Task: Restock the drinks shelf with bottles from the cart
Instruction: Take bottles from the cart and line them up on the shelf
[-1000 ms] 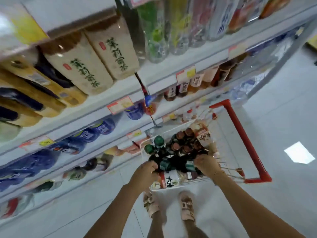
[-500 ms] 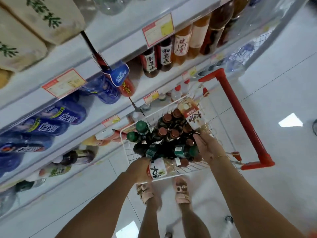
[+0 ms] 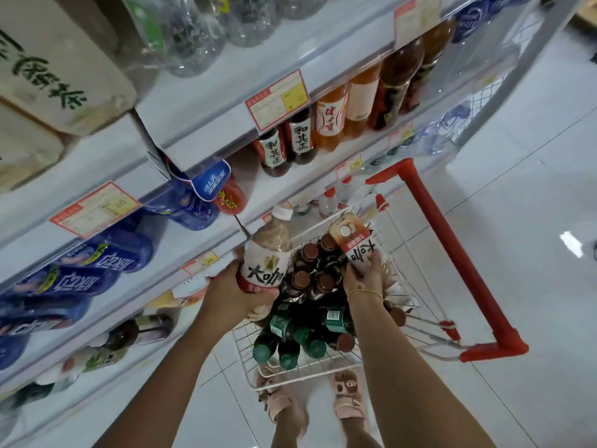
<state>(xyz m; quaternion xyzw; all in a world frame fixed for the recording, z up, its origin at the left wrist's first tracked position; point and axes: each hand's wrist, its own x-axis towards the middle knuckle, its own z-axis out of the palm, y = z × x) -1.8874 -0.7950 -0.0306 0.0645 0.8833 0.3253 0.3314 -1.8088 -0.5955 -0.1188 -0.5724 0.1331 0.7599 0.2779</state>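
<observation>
Bare arms, a gold bracelet (image 3: 364,291), pink sandals (image 3: 347,396).

Milk-tea bottle (image 3: 266,263): tan drink, white cap, white label, black characters, red band.
Second milk-tea bottle (image 3: 357,244): white label, black characters, red-brown panel.
Brown-capped bottles (image 3: 309,252): dark bodies.
Green-capped bottles (image 3: 315,349): dark bodies, green labels.
Cart handle (image 3: 452,253): red.
Cart basket (image 3: 248,363): white wire grid.
Shelf (image 3: 210,118): pale grey-white.
Price tags (image 3: 277,100): red-edged white, yellow patch.
Blue bottles (image 3: 109,258): white and yellow-green lettering.
Sandals (image 3: 347,399): pink.
Floor (image 3: 533,189): white tiles.
</observation>
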